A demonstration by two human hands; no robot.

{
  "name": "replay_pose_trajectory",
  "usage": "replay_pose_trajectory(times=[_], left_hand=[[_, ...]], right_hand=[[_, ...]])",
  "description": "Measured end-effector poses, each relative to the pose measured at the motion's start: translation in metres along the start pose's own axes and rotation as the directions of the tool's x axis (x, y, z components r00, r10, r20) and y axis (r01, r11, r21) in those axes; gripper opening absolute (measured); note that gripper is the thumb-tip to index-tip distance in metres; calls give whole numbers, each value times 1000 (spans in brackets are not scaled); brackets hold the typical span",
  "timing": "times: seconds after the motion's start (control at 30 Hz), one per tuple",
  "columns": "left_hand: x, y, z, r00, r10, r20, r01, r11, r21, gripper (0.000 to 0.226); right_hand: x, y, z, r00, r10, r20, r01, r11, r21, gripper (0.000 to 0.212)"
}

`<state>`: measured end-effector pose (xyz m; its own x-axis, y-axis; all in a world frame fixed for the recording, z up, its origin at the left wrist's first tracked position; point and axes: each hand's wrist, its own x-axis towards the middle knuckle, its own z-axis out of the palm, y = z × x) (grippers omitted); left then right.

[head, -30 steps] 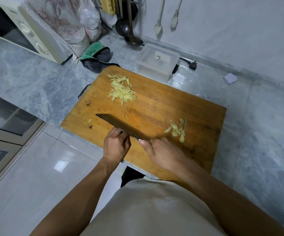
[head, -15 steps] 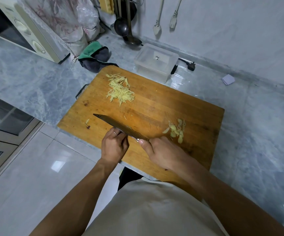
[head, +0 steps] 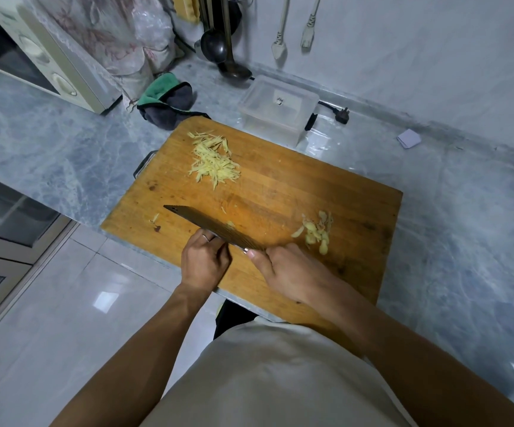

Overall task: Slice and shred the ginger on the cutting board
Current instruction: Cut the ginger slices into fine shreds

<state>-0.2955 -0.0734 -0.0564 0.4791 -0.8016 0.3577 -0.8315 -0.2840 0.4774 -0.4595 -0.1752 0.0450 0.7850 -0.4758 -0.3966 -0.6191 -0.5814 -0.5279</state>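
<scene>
The cutting board [head: 280,192] is a brown wooden one, and it lies on the gray marble surface [head: 49,149]. On the far left part of the board sits a pile of shredded ginger [head: 214,161], thin pale yellow strips all mixed up. It is well apart from both hands. A tiny bit of ginger [head: 155,217] lies alone near the left edge of the board. The knife [head: 212,228] is a big wide one with a dark blade, and it lies slanting across the near side of the board, its tip to the left. The left hand [head: 205,260] is right beside the near side of the blade, with its fingers curled against it. What is under those fingers cannot be seen. A ring shows on one finger. The right hand [head: 292,272] is wrapped around the knife handle, with the thumb pointing along the blade. Just past the right hand, a little to the right, lies a small heap of sliced ginger [head: 316,231], flat yellow pieces close together. Both arms reach in from the bottom.
</scene>
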Motion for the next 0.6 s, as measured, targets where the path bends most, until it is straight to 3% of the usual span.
replay_pose_trajectory(times=[0.6], left_hand=[[1, -2, 5, 1000, -16, -12, 16, 1000, -12, 28]], right_hand=[[6, 0, -2, 999, 33, 35, -33, 999, -3, 58]])
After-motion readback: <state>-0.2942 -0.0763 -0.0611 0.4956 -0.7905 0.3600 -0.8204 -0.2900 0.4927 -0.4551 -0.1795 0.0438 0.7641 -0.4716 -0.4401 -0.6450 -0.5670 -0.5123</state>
